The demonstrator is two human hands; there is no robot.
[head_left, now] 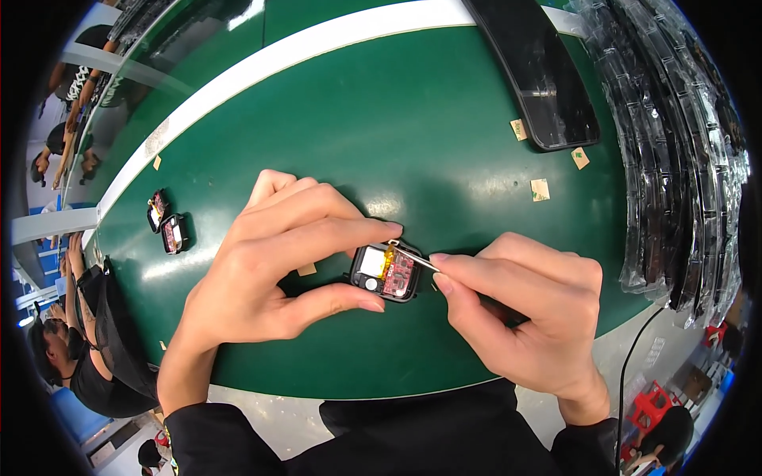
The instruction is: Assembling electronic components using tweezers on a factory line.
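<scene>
A small black device case (pixel 405 293) lies opened on the green table, with a red circuit board (pixel 399 274), a white block (pixel 371 262) and yellow tape showing inside. My left hand (pixel 294 250) grips this case between thumb and index finger, thumb at the near edge and fingertip at the far edge. In a pinch of thumb and index finger, my right hand (pixel 520 305) holds thin metal tweezers (pixel 414 257). Their tips reach into the case near the yellow tape; whether they grip anything there is too small to tell.
Another opened black device (pixel 173 234) sits at the left. A large dark phone-shaped slab (pixel 548 95) lies at the far right, near small beige stickers (pixel 540 190). Stacked clear plastic trays (pixel 663 159) line the right edge. A white strip (pixel 317 47) crosses the far side. Other people sit beyond the left edge.
</scene>
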